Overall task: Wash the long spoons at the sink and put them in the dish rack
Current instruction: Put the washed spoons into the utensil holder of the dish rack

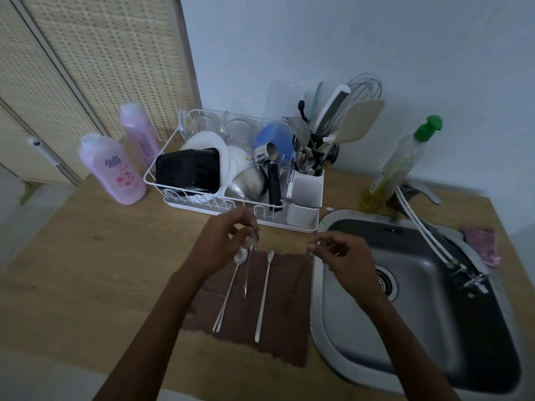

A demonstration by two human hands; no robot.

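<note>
The wooden bench [101, 256] has a brown cloth [286, 314] on it. The left hand [223, 241] pinches one long spoon [247, 273] by its bowl. A second spoon [228, 293] and a third spoon [263, 296] lie on the cloth. The right hand [341, 253] is curled; its grip is unclear. The sink [434, 328] is at the right and the dish rack [161, 151] sits mid-frame.

You have a single view, from the wide-angle camera on your head. It faces forward and steeply down onto the counter [86, 256], close enough that your forearms [162, 328] enter from the bottom edge and your left hand [223, 241] and right hand [341, 256] sit near the frame's centre. The dish rack [286, 225] lies upper centre, the sink [434, 328] lower right, the wall [347, 39] across the top.
</note>
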